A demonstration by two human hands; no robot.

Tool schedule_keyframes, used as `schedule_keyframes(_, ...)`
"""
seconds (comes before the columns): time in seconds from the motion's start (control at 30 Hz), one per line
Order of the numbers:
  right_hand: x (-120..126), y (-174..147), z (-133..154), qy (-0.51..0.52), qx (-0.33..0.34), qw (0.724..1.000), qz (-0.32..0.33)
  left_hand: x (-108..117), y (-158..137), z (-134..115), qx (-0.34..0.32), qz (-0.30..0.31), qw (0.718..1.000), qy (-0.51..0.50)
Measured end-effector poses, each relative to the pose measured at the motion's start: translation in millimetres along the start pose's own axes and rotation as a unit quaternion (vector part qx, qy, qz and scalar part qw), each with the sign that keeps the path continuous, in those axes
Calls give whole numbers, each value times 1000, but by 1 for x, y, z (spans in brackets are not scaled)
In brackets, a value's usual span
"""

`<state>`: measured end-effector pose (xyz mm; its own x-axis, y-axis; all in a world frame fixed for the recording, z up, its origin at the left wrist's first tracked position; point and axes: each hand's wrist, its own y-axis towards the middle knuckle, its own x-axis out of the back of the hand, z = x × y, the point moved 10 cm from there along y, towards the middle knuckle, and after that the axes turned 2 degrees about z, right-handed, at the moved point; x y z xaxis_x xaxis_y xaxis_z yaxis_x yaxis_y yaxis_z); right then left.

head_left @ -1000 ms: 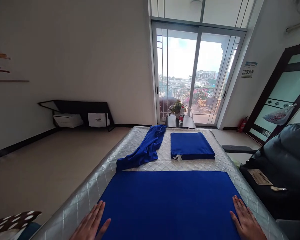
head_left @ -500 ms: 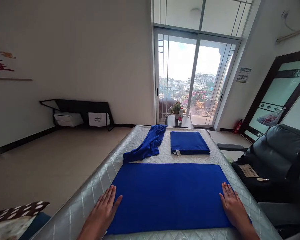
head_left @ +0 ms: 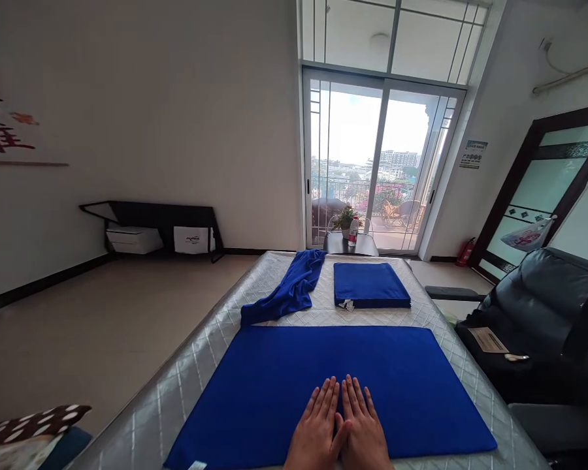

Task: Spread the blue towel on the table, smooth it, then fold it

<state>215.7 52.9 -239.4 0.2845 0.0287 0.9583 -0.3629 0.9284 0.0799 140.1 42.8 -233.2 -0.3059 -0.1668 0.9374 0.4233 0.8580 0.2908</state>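
Observation:
A blue cloth (head_left: 255, 391) lies spread out flat on the pale quilted mattress (head_left: 191, 365), a white tag showing at its near left corner. Both palms rest flat near the middle of its front part. My left hand (head_left: 316, 424) and my right hand (head_left: 362, 421) are side by side, fingers stretched forward, thumbs touching or overlapping. Neither holds anything. Beyond the cloth, a neat stack of folded blue cloths (head_left: 370, 284) sits at the far right with white tags at its front edge. A crumpled blue cloth (head_left: 291, 290) lies to its left, close to the flat one.
Past the mattress stands a small dark table (head_left: 372, 247) with a potted plant (head_left: 345, 219) and a bottle (head_left: 353, 232). On the right is a black leather armchair (head_left: 543, 313) with a card (head_left: 487, 340). A polka-dot cushion (head_left: 34, 421) is at lower left.
Both hands have slid inward from the left and right edges of the flat blue cloth to its middle, where they now lie together. The view has tilted up slightly.

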Motion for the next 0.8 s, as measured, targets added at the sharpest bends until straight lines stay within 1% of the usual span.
schedule_keyframes(0.1,-9,0,-9,9,-3,1000,-27,-3,-2,4,6,-19,1000,18)
schedule_keyframes(0.2,-10,1,-12,17,2,998,-62,-2,-2,3,5,-33,999,37)
schedule_keyframes(0.3,-10,2,-11,20,7,997,-73,-2,-1,3,10,-30,999,39)
schedule_keyframes(0.43,-7,1,-9,17,5,998,-64,-2,-1,2,16,-6,999,28)
schedule_keyframes(0.53,-3,0,-4,9,1,999,-38,0,-2,-1,20,11,999,24)
schedule_keyframes(0.63,3,-5,-2,-4,-1,1000,-12,3,-8,-1,21,13,999,32)
schedule_keyframes(0.7,7,-11,-11,-15,-13,1000,-4,8,-16,8,25,5,999,46)
schedule_keyframes(0.73,9,-15,-20,-22,-23,999,-3,12,-22,17,31,-1,998,57)
schedule_keyframes(0.8,14,-26,-49,-38,-49,998,-9,24,-40,44,55,-21,995,80)
